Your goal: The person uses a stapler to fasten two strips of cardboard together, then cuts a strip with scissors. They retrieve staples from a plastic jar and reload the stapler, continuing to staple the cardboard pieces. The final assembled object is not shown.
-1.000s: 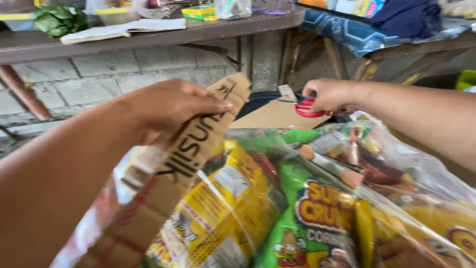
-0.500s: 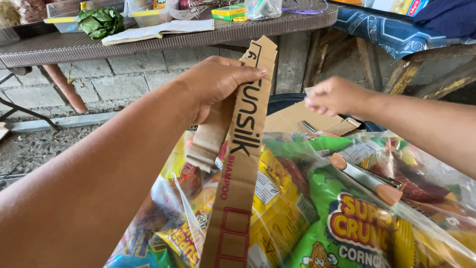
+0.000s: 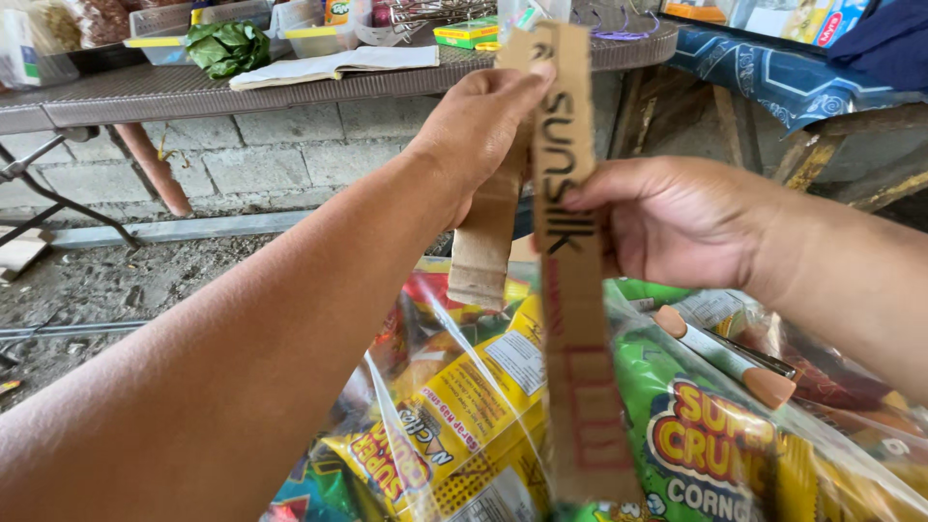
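At centre frame, above a heap of snack packets: long brown cardboard strip (image 3: 570, 290), held upright, hand-lettered in black on the upper half and printed in red on the lower half. Left hand (image 3: 478, 130): closed on the strip's upper end, thumb pressed to the front face near the top edge, remaining fingers wrapped behind. Folded shorter flap of the same cardboard (image 3: 486, 242): hanging below the left palm, just beside the main strip. Right hand (image 3: 677, 222): gripping the strip at mid-height from the right side, thumb on the lettered face, fingers curled behind. Lower end of strip: hanging free in front of the packets; contact with them cannot be determined. Beneath the strip: clear plastic bags holding yellow snack packets (image 3: 454, 425) and green snack packets (image 3: 706, 435). Right of the strip, under the right wrist: marker pen with tan caps (image 3: 725, 353), lying diagonally on the plastic. Behind the hands: grey mesh-top table (image 3: 126, 97) against a concrete block wall, carrying an open notebook (image 3: 333, 66), a bunch of green leaves (image 3: 230, 46) and plastic containers (image 3: 309, 29). Upper right: blue patterned cloth (image 3: 773, 72) draped over a wooden bench.
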